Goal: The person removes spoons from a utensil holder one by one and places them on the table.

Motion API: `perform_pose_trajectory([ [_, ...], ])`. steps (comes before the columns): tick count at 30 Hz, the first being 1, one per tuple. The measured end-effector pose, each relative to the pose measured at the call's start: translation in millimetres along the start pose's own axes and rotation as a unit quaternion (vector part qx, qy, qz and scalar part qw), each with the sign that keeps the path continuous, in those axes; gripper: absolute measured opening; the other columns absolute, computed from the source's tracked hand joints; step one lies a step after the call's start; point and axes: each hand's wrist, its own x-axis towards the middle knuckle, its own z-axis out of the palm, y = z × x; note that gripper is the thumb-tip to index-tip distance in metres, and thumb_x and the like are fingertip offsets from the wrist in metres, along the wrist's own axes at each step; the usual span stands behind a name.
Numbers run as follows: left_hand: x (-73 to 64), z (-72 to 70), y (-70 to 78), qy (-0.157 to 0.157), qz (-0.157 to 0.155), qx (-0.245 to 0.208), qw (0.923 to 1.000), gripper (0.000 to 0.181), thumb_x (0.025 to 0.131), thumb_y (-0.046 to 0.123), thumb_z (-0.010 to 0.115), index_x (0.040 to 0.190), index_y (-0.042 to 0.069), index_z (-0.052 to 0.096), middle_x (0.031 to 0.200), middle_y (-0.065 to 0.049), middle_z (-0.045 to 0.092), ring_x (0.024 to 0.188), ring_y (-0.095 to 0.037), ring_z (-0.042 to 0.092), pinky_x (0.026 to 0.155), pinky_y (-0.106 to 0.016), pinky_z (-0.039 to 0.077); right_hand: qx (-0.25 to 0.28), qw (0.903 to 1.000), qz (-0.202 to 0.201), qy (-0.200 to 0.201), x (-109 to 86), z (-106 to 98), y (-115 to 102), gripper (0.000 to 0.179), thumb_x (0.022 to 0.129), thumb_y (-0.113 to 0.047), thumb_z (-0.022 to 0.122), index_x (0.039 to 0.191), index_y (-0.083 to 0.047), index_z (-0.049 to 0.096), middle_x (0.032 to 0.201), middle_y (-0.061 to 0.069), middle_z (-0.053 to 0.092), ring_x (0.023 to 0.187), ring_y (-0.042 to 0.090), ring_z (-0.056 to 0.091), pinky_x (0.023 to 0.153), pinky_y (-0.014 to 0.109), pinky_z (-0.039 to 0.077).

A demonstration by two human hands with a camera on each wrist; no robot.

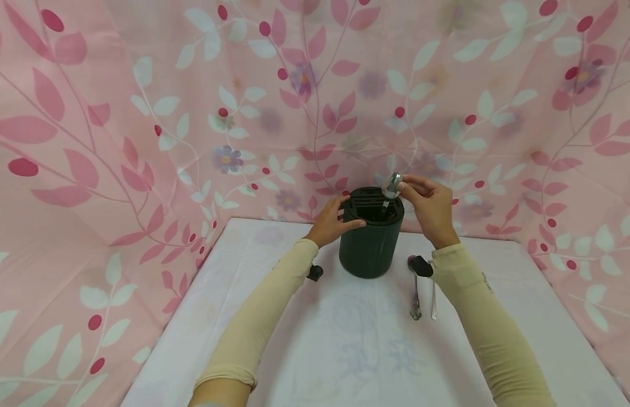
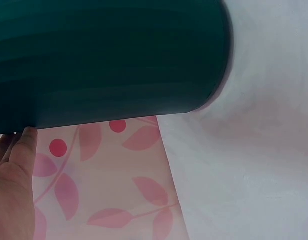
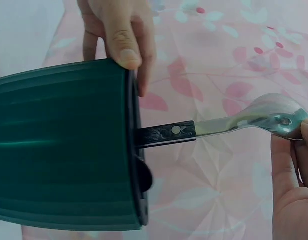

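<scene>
A dark green ribbed utensil holder (image 1: 368, 249) with a black slotted top stands upright near the table's back edge. My left hand (image 1: 329, 221) grips its left side at the rim, the thumb on the near edge and the fingers farther back. With my right hand (image 1: 431, 206) I pinch the shiny metal bowl of a serving spoon (image 3: 214, 127). The spoon is bowl-end up; its dark marbled, riveted handle dips into the holder's opening, and the handle's lower end is hidden. Beside it, a dark rounded piece (image 3: 143, 175) shows at the opening.
Right of the holder lie a spoon with an ornate handle (image 1: 415, 291), a black-ended item (image 1: 423, 266) and a slim metal handle (image 1: 434, 302), partly behind my right sleeve. Another black piece (image 1: 315, 273) pokes out by my left sleeve. Pink floral cloth (image 1: 315, 113) hangs behind the white table.
</scene>
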Motion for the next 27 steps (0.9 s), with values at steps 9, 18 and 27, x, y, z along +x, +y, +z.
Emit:
perform_pose_trajectory([
  [9,0.0,0.0,-0.2,0.002,0.004,-0.002,1.0000,0.102,0.072,0.063,0.075,0.153,0.019,0.030,0.151,-0.002,0.033,0.129,-0.025,0.048,0.102,-0.037,0.045,0.056,0.9973,-0.043,0.022,6.0,3.8,-16.2,0.031,0.082,0.000,0.076,0.109,0.012,0.068,0.096,0.011,0.074,0.086,0.019,0.072,0.082,0.027,0.055],
  [18,0.0,1.1,-1.5,0.004,0.005,-0.004,1.0000,0.104,0.071,0.065,0.074,0.152,0.017,0.030,0.149,-0.001,0.034,0.128,-0.025,0.049,0.101,-0.038,0.045,0.144,0.9836,-0.097,0.049,7.6,6.3,-38.1,0.032,0.080,0.006,0.075,0.108,0.019,0.064,0.098,0.020,0.072,0.088,0.025,0.072,0.083,0.034,0.055],
  [27,-1.0,-0.3,0.7,-0.001,0.002,-0.008,1.0000,0.101,0.074,0.061,0.075,0.153,0.017,0.029,0.151,-0.002,0.033,0.130,-0.024,0.047,0.103,-0.037,0.044,0.202,0.9690,-0.128,0.062,10.4,6.6,-60.5,0.033,0.078,0.014,0.073,0.107,0.024,0.061,0.096,0.025,0.070,0.085,0.028,0.072,0.083,0.037,0.055],
])
